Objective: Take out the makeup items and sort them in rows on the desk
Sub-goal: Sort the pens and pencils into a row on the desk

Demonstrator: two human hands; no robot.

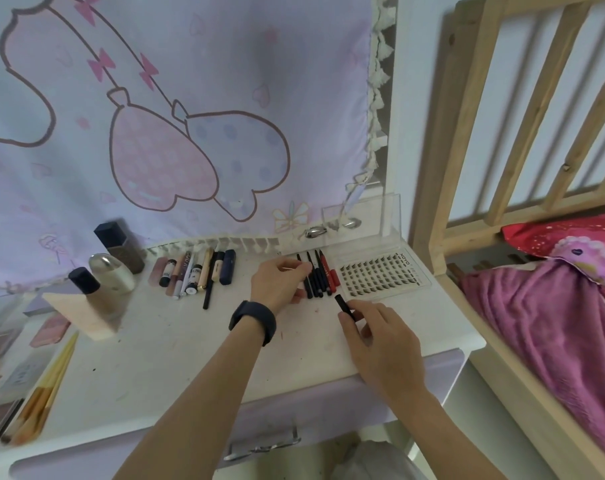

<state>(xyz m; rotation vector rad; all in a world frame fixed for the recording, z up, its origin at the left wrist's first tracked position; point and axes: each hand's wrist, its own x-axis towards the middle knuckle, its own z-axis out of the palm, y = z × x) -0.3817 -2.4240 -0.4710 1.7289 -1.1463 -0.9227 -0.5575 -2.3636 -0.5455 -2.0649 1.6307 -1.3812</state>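
Looking down on a white desk (155,358) with both hands out over the far right part. Got the left hand (280,282), black band (254,322) on the wrist, curled up and pinching a thin pale stick (287,269) at the fingertips, too small to say what it really is, fingers right up against the row of pens (316,277). A few black ones and at least one red in that row, laid side by side, tips pointing to the far edge. Just right of those, touching or nearly, a clear lash tray (380,273) with its lid standing open. Nearer and a bit right, got the right hand (377,337) with thumb and fingers wrapped round the near end of a short black stick (344,306), far end poking toward the pens; lifted or resting on the desk, can't tell. Further left, another row: small tubes and sticks (197,271) lined up neatly. Left of that, three bottles (112,271) bunched together, then a couple of pinkish palettes (50,329) and a bundle of wooden-handled brushes (48,386) along the near left edge. Behind it all, a lilac cartoon curtain (155,116); off to the right, a wooden bed frame (467,133) with a pink blanket (536,323).
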